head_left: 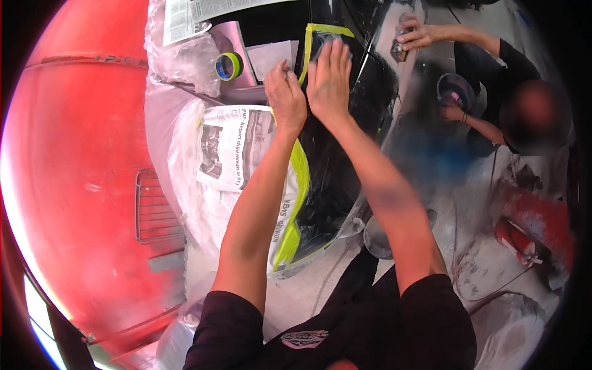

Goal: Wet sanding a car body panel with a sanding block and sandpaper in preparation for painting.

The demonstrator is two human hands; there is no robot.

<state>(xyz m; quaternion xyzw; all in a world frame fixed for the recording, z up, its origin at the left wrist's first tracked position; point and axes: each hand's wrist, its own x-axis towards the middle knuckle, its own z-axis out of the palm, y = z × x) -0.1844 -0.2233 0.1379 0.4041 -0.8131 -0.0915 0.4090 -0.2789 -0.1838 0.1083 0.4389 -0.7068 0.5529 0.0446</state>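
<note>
My right hand (328, 83) lies flat, fingers stretched, over a dark patch framed by yellow-green tape (330, 28) on a glossy black panel (364, 123). Just to its left, my left hand (285, 98) has its fingers curled near the tape's edge; anything inside them is hidden. Below my hands, newspaper masking (225, 145) with plastic sheeting (185, 123) is edged by a yellow-green tape strip (296, 203). A tape roll (228, 55) sits upper left of my left hand, on pink and white paper (271, 55).
At right, a co-worker (518, 68) holds a small block (401, 48) against a pale edge, the other hand at a dark container (455, 83). A red surface with a wire rack (157, 203) fills the left. Hoses (456, 246) and a red tool (515, 243) lie lower right.
</note>
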